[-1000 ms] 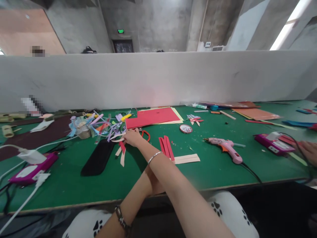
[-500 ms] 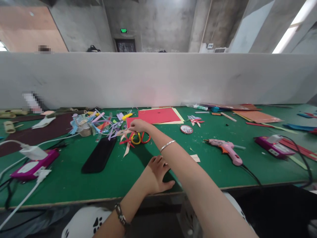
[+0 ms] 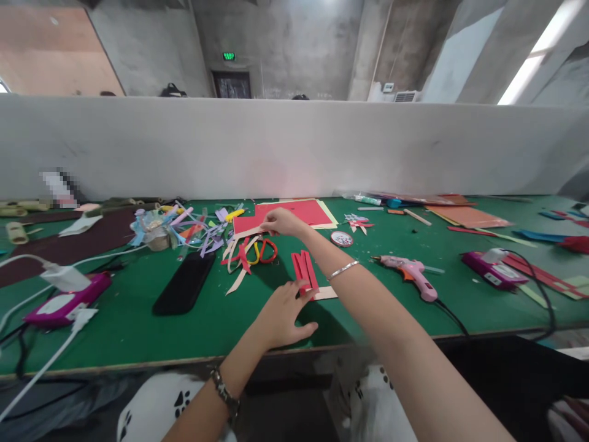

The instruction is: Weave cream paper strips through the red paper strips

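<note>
My right hand (image 3: pixel 280 221) reaches across to the back of the table and pinches the end of a beige paper strip (image 3: pixel 249 234). Below it, yellow-and-red-handled scissors (image 3: pixel 267 252) lie beside a small pile of red and beige strips (image 3: pixel 240 261). Nearer the front edge, my left hand (image 3: pixel 286 314) rests with its fingers spread, the fingertips on red paper strips (image 3: pixel 304 267). A beige strip (image 3: pixel 327 293) lies crosswise at the lower end of those red strips, running toward my right forearm.
Red paper sheets (image 3: pixel 294 215) lie at the back. A black phone (image 3: pixel 185 284) sits to the left, near tangled purple strips (image 3: pixel 214 239). On the right are a pink glue gun (image 3: pixel 414 273), a round badge (image 3: pixel 342 238) and a purple power strip (image 3: pixel 492 270); another power strip (image 3: pixel 69 301) stands left.
My right hand has moved right and slightly nearer, drawing the beige strip from the pile. The red strips beneath my left hand, hidden behind my arm before, now show.
</note>
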Action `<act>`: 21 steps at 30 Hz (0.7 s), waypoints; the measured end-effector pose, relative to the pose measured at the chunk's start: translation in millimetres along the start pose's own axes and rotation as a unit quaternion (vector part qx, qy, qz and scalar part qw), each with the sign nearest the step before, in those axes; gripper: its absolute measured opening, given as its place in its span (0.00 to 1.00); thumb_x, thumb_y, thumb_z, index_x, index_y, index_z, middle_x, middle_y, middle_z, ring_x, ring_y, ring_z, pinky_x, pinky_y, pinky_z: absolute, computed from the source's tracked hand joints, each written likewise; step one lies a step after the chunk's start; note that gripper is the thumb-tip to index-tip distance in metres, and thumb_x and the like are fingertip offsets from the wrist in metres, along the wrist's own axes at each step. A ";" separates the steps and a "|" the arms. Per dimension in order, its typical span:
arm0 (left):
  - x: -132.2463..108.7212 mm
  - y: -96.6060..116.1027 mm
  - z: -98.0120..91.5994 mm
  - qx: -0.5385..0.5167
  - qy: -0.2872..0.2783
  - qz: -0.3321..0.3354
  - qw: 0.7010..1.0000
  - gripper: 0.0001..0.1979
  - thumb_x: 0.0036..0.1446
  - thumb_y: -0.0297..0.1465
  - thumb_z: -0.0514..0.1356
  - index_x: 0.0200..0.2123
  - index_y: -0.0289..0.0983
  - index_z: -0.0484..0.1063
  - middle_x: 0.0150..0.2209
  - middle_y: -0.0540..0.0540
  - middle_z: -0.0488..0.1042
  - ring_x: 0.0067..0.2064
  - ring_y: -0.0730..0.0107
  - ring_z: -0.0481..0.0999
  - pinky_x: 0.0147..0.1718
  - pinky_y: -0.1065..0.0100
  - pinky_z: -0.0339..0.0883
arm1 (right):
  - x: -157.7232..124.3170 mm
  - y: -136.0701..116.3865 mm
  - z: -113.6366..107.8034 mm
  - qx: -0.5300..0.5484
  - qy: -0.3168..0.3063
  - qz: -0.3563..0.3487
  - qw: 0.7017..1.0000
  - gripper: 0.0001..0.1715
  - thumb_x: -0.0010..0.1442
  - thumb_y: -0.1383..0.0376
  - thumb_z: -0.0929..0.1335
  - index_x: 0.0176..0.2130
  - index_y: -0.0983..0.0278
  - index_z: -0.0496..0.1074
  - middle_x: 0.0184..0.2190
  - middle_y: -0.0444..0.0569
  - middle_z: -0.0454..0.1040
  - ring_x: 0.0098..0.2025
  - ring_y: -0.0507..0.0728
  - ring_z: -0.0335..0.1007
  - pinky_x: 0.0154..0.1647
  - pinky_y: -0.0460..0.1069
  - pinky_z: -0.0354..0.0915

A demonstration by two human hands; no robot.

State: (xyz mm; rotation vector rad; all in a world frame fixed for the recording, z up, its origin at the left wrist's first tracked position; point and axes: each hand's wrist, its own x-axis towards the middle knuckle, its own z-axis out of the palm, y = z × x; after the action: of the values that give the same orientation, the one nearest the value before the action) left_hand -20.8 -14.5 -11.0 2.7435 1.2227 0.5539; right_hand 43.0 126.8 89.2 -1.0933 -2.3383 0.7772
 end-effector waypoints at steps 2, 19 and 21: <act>-1.8 -0.2 -1.6 0.004 0.035 -0.007 0.999 0.24 0.48 0.37 0.55 0.49 0.36 0.62 0.50 0.39 0.60 0.51 0.57 0.60 0.48 0.58 0.58 | -4.4 1.4 -5.1 0.020 0.044 0.001 0.999 0.11 0.52 0.69 0.62 0.20 0.68 0.64 0.13 0.38 0.60 0.16 0.44 0.55 0.20 0.40 0.54; -15.3 -110.2 -89.4 0.208 -0.136 -0.344 0.905 0.14 0.55 0.30 0.46 0.34 0.36 0.71 0.38 0.41 0.72 0.40 0.60 0.72 0.31 0.68 0.62 | -9.7 41.3 22.7 0.051 0.090 0.133 0.986 0.14 0.52 0.76 0.59 0.31 0.69 0.73 0.23 0.47 0.74 0.18 0.45 0.62 0.23 0.40 0.61; -11.5 -110.3 -94.6 0.216 -0.102 -0.364 0.900 0.16 0.57 0.32 0.44 0.32 0.35 0.71 0.36 0.41 0.73 0.37 0.60 0.73 0.28 0.68 0.61 | -9.2 35.9 26.5 0.046 0.058 0.111 0.991 0.12 0.51 0.74 0.62 0.34 0.68 0.72 0.24 0.46 0.75 0.21 0.46 0.64 0.25 0.41 0.62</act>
State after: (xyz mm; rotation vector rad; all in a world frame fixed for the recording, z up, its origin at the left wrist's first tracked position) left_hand -139.3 45.3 49.1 2.2375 2.3365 -0.1003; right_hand 52.1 130.6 44.8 -1.3355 -2.0880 0.8659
